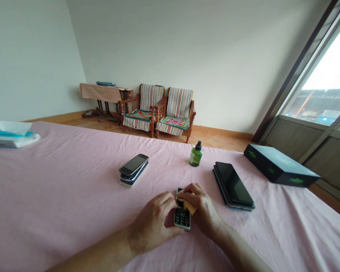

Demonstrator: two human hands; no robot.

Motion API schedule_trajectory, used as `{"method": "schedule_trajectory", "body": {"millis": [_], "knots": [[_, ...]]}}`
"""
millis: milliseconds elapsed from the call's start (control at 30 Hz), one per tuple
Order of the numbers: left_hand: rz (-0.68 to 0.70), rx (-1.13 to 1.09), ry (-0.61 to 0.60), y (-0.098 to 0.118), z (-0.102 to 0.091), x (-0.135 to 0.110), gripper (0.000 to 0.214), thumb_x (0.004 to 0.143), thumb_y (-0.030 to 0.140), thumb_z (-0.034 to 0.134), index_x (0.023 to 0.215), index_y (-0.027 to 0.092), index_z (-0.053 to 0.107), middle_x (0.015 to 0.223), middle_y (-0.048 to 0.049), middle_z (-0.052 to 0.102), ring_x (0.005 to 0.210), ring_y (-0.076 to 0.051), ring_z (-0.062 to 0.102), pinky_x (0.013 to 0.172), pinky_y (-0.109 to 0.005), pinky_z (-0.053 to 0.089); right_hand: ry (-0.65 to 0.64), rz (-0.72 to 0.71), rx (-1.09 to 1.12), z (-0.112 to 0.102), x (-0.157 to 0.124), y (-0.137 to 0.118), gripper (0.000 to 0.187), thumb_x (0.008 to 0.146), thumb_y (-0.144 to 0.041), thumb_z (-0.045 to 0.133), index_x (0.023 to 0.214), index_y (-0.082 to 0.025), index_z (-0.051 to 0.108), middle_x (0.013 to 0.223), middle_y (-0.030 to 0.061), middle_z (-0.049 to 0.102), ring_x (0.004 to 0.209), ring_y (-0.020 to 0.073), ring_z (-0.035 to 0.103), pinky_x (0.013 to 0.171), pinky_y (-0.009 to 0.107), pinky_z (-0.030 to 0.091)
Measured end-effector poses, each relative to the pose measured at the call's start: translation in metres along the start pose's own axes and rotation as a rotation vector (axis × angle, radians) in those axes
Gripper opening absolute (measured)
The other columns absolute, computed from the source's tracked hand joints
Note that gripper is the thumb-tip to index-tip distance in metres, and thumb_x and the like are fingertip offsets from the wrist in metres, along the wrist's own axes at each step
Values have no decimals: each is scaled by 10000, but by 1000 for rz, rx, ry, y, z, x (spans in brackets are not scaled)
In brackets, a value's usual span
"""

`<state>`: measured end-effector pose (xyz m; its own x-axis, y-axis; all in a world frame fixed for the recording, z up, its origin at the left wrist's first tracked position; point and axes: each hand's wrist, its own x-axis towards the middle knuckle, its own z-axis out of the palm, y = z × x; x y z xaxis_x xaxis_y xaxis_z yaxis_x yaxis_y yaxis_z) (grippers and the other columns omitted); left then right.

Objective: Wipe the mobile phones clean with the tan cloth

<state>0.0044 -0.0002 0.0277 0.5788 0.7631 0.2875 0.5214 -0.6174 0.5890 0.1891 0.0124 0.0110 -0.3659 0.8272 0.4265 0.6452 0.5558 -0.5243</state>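
A black keypad phone (182,218) with a silver edge lies on the pink cloth, keys facing up. My left hand (155,219) grips it from the left, thumb at its bottom end and fingers near its upper left edge. In my right hand (200,206) a yellow cloth (189,207) is pinched and pressed against the upper part of the phone, hiding much of its screen. Beyond the hands stands a green spray bottle (196,155) with a black top.
Left of the hands is a stack of phones (134,166). Stacked tablets (234,185) lie at right, before a black box (280,166). A tissue pack (14,138) rests at the far left. Past the pink-covered surface (73,204) stand two wooden chairs (174,107) and a small table (102,92).
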Motion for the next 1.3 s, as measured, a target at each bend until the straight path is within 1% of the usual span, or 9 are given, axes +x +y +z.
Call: {"method": "schedule_trajectory", "body": {"millis": [167,267,433,533,633,767,967,1100,1300], "knots": [[49,-42,19,-1,1,1,386,642,135,819,951,202,598,1075,-40,604,1024,-231,567,923,-357,468,35,34,-88,7,11,2,224,842,-60,573,903,-221,717,889,54,567,860,187,513,733,288,449],[59,-46,38,-1,3,1,387,649,148,812,967,199,596,1091,-47,611,1050,-243,564,944,-370,462,43,34,-104,10,15,4,204,842,-61,571,848,-210,709,882,55,563,857,190,501,733,291,445],[45,-19,26,-1,4,1,333,665,178,799,928,200,594,1038,-45,624,1000,-246,579,905,-377,479,42,44,-125,2,14,6,215,839,-51,559,818,-204,708,832,45,565,824,180,503,707,271,428],[48,-17,24,-2,4,1,381,634,168,826,931,196,590,1049,-46,622,995,-245,575,901,-377,475,57,67,-148,-4,11,8,216,835,-46,560,791,-199,706,806,44,561,797,177,502,689,274,409],[52,-32,15,-3,4,1,403,614,145,839,924,197,586,1036,-37,618,987,-239,572,897,-370,472,58,68,-164,-4,9,7,200,847,-73,566,757,-197,694,805,44,563,793,177,498,686,274,402],[53,-38,8,-4,4,1,380,630,146,825,913,201,578,1008,-27,610,969,-230,571,876,-360,479,43,50,-163,1,9,1,160,847,-110,591,773,-213,690,819,30,572,797,170,501,678,261,404],[39,-34,3,-2,4,2,395,630,155,834,932,199,583,1001,-22,607,964,-226,568,878,-355,474,57,55,-140,2,11,3,192,824,-64,595,838,-215,712,827,35,595,820,177,510,720,263,421],[43,-35,0,-1,4,2,414,628,147,839,957,191,590,1015,-31,612,969,-227,567,889,-355,468,71,73,-139,3,12,3,195,833,-60,578,822,-202,711,827,41,596,825,181,511,725,270,421],[34,-31,-4,-1,4,1,446,635,151,838,999,198,585,1030,-29,610,988,-229,566,898,-360,465,36,75,-136,1,14,-4,219,853,-73,555,786,-220,702,860,34,592,840,173,514,716,254,426]]}}
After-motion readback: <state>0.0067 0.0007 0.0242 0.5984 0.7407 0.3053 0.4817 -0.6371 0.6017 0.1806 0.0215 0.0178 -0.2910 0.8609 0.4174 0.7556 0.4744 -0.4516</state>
